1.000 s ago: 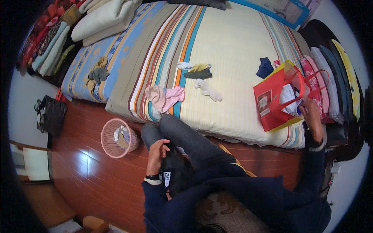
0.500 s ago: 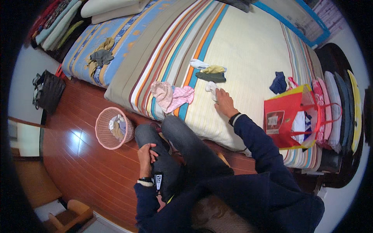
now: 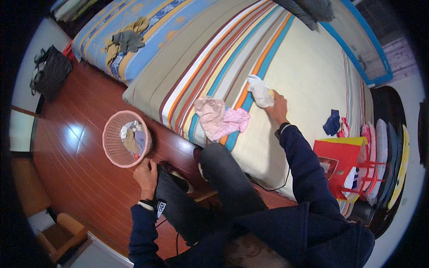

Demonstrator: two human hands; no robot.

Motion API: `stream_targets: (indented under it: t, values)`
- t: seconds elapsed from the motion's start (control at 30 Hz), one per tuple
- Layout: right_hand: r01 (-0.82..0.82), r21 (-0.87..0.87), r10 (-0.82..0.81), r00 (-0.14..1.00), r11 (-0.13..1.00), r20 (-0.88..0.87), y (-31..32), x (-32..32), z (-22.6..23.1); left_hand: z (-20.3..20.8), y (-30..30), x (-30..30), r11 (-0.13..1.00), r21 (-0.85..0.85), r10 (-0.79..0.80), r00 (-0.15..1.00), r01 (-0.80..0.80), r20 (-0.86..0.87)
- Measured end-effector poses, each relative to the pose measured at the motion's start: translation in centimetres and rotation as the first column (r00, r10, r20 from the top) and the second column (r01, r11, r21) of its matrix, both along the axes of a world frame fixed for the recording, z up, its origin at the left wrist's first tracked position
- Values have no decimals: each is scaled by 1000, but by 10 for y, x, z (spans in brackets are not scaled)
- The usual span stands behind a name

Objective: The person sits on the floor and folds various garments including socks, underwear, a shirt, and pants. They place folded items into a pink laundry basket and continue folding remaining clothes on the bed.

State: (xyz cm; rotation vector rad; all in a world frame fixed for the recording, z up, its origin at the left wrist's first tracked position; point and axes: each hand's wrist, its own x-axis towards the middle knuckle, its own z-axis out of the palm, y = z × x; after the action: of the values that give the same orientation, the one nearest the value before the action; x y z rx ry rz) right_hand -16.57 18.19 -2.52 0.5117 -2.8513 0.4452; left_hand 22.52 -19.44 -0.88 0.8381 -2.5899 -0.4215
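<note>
On the striped bedspread, my right hand is closed on a bunch of socks, white with a bit of yellow by the fingers. How many socks are in the bunch is hidden. To its left lies crumpled pink clothing, one part plain and one patterned. My left hand is beside my knee, just below the rim of a pink plastic basket on the floor. Its fingers are loosely bent, the thumb apart, with nothing seen in them. White, tan and greyish clothes lie inside the basket.
A red bag with clothes stands at the bed's right, by upright cushions. Dark blue cloth lies beyond the bag. Grey and tan garments rest on the blue bedding. A black bag is at the left wall.
My right hand has gathered the white and yellow socks into one bunch; the dark green one no longer shows. My left hand has left my knee and moved left to the basket rim.
</note>
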Motion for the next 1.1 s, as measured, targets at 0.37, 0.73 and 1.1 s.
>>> stream_targets:
  t: [0.37,0.73,1.1]
  values:
    - [60,305,-52,998,950,-33,26,98,60,7,-14,-2,934,358,-27,998,5,55]
    - [-381,-221,427,876,898,226,-135,107,-12,10,-18,10,863,483,-107,988,148,-113]
    - [-436,-88,444,879,896,173,-120,102,-38,2,-61,36,864,483,-215,971,139,106]
